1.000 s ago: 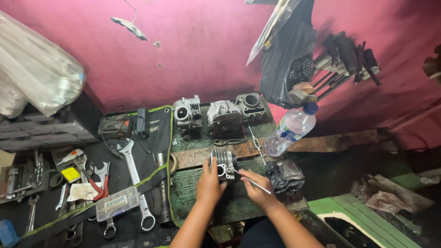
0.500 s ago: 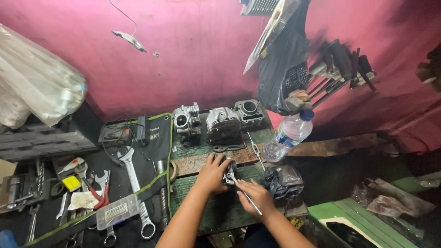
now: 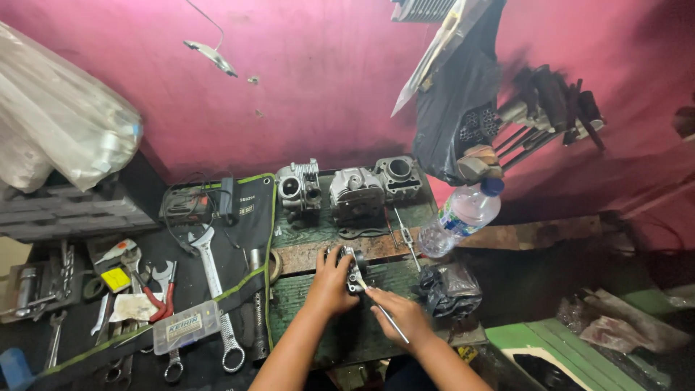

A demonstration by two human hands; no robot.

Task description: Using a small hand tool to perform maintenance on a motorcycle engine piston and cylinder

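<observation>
My left hand (image 3: 329,286) grips a small grey metal engine part (image 3: 352,266) on the green workbench (image 3: 318,228). A thin metal rod tool (image 3: 384,313) is held in my right hand (image 3: 399,316), and its tip touches the part. Both forearms reach in from the bottom edge. Behind the part, along the pink wall, stand three grey engine castings: a finned cylinder head (image 3: 298,185), a cover (image 3: 356,191) and a cylinder block (image 3: 397,174).
A black tool mat (image 3: 184,271) on the left carries a large wrench (image 3: 217,289), red-handled pliers (image 3: 150,293) and a clear plastic box (image 3: 187,326). To the right lies a plastic water bottle (image 3: 460,217) and a crumpled black bag (image 3: 447,288). A black sack (image 3: 456,123) hangs on the wall.
The camera view has shifted slightly. My hands stay on the small part, and the right hand with the rod has moved a little lower and nearer to me.
</observation>
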